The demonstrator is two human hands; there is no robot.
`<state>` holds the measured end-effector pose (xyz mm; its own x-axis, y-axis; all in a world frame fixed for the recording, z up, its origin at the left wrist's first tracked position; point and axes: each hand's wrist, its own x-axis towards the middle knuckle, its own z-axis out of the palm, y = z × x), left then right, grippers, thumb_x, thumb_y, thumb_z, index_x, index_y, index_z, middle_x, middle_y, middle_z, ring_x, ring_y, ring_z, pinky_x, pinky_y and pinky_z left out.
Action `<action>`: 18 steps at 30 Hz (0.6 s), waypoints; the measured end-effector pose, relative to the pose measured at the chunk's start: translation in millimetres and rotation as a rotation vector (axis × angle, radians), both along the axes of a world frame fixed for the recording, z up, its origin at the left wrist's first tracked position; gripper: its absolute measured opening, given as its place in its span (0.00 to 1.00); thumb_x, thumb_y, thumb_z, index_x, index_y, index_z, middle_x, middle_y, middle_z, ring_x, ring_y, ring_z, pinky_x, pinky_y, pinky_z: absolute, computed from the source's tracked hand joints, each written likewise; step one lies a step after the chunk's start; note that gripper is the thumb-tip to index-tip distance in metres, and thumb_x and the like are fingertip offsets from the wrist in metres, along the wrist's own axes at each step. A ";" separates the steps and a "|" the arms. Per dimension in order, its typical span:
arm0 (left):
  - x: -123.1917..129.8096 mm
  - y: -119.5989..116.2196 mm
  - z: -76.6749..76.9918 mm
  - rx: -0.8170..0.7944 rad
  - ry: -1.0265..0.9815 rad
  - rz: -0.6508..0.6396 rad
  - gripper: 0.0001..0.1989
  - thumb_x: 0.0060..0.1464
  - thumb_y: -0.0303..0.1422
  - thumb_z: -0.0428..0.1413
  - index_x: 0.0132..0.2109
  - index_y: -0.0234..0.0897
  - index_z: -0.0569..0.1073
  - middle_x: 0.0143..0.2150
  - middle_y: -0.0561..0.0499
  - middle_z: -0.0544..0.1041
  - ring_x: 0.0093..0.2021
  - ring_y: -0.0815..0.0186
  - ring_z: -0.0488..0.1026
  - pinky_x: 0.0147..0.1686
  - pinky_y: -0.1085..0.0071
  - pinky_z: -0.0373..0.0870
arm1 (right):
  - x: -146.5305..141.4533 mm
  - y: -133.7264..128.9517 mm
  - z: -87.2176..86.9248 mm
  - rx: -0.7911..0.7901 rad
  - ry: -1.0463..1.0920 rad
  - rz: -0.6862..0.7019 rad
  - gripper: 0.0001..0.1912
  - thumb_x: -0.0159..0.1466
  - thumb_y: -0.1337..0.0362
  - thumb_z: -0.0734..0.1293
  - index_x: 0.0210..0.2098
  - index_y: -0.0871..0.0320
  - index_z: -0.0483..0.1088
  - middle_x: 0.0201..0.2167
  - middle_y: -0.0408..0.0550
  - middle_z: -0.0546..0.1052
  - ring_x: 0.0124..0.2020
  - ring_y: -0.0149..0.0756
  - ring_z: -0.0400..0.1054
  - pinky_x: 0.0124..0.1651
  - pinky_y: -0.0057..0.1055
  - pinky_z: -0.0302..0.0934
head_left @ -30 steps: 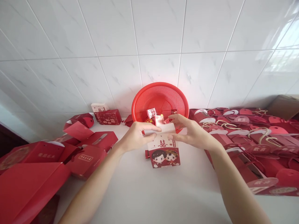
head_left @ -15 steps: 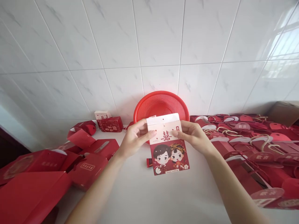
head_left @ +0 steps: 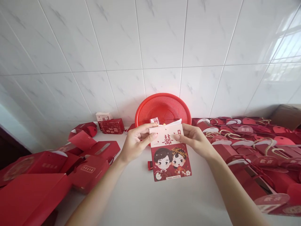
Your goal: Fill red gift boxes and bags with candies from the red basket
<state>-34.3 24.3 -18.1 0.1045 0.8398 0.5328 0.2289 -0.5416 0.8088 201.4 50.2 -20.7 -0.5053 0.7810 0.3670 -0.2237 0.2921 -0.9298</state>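
A flat cream-and-red paper gift bag [head_left: 171, 158], printed with two cartoon wedding figures, is held up in front of me. My left hand [head_left: 140, 138] pinches its upper left edge, thumb on the front and fingers behind. At the upper right edge, my right hand [head_left: 197, 138] grips it in the same way. A white paper edge sticks up along its top. Behind it stands a red plastic basket [head_left: 140, 110], its lower part hidden, with a small white-and-red packet [head_left: 154, 121] inside. A small dark-red item [head_left: 150, 165] shows partly past the bag's left edge.
Folded red boxes [head_left: 90, 169] are piled on the left of the white table [head_left: 131, 201]. Two small boxes [head_left: 111, 126] stand by the tiled wall. Rows of red gift boxes with rope handles [head_left: 244, 147] cover the right side, with a brown carton [head_left: 285, 116] behind.
The bag's white top flap, seen broad before, now shows as a thin edge tilted away. The bag has come slightly lower, and the packet in the basket shows more. Both hands keep their grip.
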 end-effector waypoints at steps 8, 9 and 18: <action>2.0 -1.6 0.2 0.090 0.012 0.034 0.15 0.55 0.41 0.66 0.47 0.38 0.83 0.43 0.45 0.86 0.37 0.58 0.84 0.35 0.69 0.83 | -4.4 -2.7 -0.7 0.015 0.003 -0.005 0.20 0.60 0.50 0.75 0.45 0.56 0.73 0.43 0.50 0.81 0.43 0.42 0.77 0.46 0.38 0.73; 2.1 -1.7 -0.1 0.104 0.013 0.052 0.14 0.54 0.41 0.66 0.44 0.38 0.84 0.43 0.45 0.86 0.38 0.57 0.84 0.35 0.68 0.83 | -5.1 -3.4 -0.7 0.031 0.000 -0.016 0.20 0.61 0.49 0.74 0.45 0.55 0.72 0.42 0.49 0.81 0.43 0.42 0.76 0.45 0.37 0.72; 4.0 -0.7 -4.6 0.167 0.018 0.114 0.08 0.52 0.37 0.66 0.38 0.39 0.85 0.39 0.47 0.86 0.36 0.57 0.84 0.35 0.68 0.83 | -18.4 -10.9 -2.4 0.098 -0.044 -0.313 0.24 0.68 0.40 0.61 0.31 0.54 0.66 0.27 0.44 0.73 0.31 0.36 0.67 0.34 0.31 0.65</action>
